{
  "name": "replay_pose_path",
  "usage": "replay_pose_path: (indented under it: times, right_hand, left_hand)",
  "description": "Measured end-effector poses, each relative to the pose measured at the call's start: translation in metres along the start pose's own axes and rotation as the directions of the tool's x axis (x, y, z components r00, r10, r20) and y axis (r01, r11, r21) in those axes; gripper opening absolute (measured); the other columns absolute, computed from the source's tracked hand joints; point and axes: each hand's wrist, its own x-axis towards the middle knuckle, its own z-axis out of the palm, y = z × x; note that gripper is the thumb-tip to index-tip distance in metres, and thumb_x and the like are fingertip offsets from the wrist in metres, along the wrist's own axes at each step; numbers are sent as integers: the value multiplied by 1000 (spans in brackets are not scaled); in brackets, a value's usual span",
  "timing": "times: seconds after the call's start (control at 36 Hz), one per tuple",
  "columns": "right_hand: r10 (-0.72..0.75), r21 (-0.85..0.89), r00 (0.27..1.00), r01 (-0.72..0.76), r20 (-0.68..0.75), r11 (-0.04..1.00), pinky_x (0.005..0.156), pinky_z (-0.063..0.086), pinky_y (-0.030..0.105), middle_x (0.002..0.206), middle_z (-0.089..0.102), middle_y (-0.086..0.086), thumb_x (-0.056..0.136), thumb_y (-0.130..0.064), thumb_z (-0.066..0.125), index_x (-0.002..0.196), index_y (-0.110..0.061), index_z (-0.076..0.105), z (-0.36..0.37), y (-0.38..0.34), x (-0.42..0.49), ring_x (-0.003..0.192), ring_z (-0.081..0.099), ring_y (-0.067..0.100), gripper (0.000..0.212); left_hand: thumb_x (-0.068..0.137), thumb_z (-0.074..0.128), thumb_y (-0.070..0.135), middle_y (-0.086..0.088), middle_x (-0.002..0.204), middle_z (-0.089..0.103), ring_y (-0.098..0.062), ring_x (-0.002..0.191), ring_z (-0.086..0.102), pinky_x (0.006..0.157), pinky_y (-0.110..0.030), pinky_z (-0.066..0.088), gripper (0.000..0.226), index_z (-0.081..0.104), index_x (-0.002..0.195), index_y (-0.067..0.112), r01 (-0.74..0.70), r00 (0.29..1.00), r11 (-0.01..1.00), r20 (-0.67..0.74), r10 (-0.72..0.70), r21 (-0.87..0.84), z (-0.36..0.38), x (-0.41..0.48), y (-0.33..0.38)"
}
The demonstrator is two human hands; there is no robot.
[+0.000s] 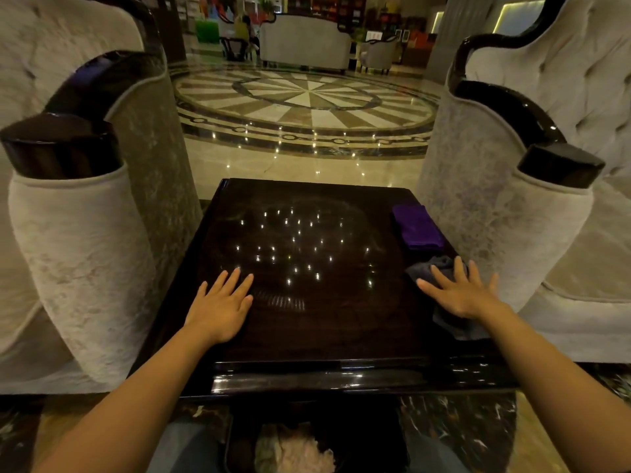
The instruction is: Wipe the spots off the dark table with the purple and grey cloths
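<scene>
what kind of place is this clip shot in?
Most likely a hotel or mall lobby lounge. Signs: a polished marble floor with a round sunburst inlay, pale tufted velvet armchairs with glossy dark trim flanking the glossy dark wooden table, and another seating group farther back.

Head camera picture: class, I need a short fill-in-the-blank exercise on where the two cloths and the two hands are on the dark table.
1. The right hand lies flat on the ____ cloth.
2. The purple cloth lies folded near the table's ____ edge.
3. The left hand rests open on the bare dark table, holding ____.

Missing words: grey; right; nothing
</scene>
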Motion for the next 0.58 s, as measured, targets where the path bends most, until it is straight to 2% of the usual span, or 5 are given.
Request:
replay_pose_path:
  times: [0.11,0.25,0.36,0.42,0.58]
  right_hand:
    - [-113,4,985,114,-133,993,111,-9,57,154,-18,9,82,-70,16,139,-38,-6,-3,-31,-12,140,-17,27,69]
    - [-258,39,950,269,-178,962,113,-6,51,154,-17,5,85,-65,20,138,-38,-13,4,-78,-28,140,-18,23,68]
    - [-299,44,934,313,-194,949,114,-6,48,155,-14,6,85,-64,20,138,-36,-14,4,-107,-40,140,-18,22,68]
    - [-308,42,930,323,-200,946,113,-8,48,154,-14,7,85,-64,18,137,-35,-17,-3,-116,-46,139,-20,23,69]
    - [-263,89,940,287,-217,954,112,-11,50,149,-25,6,76,-71,3,125,-33,-31,-53,-132,-68,134,-29,24,71]
  left_hand:
    - [96,15,40,-4,156,0,-23,143,-1,116,-45,8,51,2,143,25,-6,1000,998,0,6,55,-6,2,1]
    - [96,18,41,-5,155,16,-23,142,15,113,-44,23,49,18,142,24,-12,1000,997,13,11,71,-20,8,1]
    - [95,18,43,-4,144,40,-22,137,27,113,-51,11,48,36,134,23,1,998,999,-62,3,54,-33,12,10]
    - [93,17,46,-5,146,36,-23,140,18,114,-53,1,50,30,137,24,18,994,998,-109,-11,64,-42,12,16]
    - [86,12,62,-5,156,1,-23,142,-12,109,-53,-17,63,2,141,35,11,977,997,-211,4,71,-97,2,34]
